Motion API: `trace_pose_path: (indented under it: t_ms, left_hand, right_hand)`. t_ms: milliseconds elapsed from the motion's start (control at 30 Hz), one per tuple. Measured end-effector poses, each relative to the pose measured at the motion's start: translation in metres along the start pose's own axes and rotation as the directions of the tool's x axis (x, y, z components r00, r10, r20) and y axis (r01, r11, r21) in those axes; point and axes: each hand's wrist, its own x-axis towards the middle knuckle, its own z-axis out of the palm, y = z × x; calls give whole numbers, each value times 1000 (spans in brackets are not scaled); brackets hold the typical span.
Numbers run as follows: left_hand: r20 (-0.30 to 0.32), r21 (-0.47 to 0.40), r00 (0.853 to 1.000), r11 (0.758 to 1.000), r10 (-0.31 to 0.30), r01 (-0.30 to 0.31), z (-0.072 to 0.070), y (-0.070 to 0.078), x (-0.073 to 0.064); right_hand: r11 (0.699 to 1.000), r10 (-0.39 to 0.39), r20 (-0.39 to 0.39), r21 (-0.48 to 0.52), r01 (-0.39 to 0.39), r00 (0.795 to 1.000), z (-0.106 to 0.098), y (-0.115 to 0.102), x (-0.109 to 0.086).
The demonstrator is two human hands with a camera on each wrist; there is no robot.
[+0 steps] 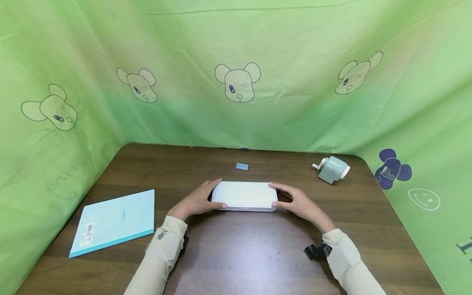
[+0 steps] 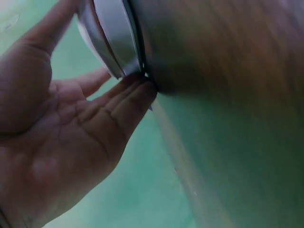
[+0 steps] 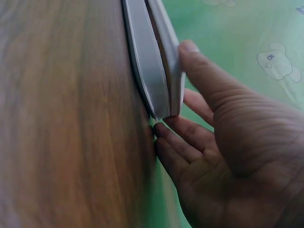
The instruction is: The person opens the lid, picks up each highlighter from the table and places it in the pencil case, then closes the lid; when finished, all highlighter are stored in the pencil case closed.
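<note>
A white, flat, rectangular pencil case [image 1: 245, 194] lies on the brown table, its long side facing me. My left hand [image 1: 200, 199] holds its left end, thumb at the front corner and fingers round the back. At the right end my right hand [image 1: 298, 202] grips it the same way. In the left wrist view, the fingertips reach low on the end of the case [image 2: 116, 33], close to the table. From the right wrist view, the thumb presses the lid edge and a dark seam runs between lid and base [image 3: 154, 61]. What the case contains is hidden.
On the left lies a light blue notebook [image 1: 114, 221] with a barcode label. A small blue eraser [image 1: 242, 166] sits behind the case. Toward the back right stands a grey-green crank pencil sharpener [image 1: 332, 169]. Green printed cloth [image 1: 236, 123] hangs round the table's back and sides.
</note>
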Motion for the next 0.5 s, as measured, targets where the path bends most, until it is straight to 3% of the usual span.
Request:
trace_pose_path:
  t_ms: [67, 167, 500]
  left_hand:
    - [2, -4, 999, 999, -38, 38, -5, 19, -7]
    - [5, 0, 996, 996, -87, 87, -8, 34, -14]
    - [0, 20, 994, 994, -108, 108, -4, 37, -15]
  right_hand:
    - [1000, 1, 2, -21, -1, 1000, 2, -1, -1]
    - [999, 8, 3, -43, -8, 1000, 5, -1, -3]
    - [999, 8, 0, -46, -8, 1000, 13, 1, -4]
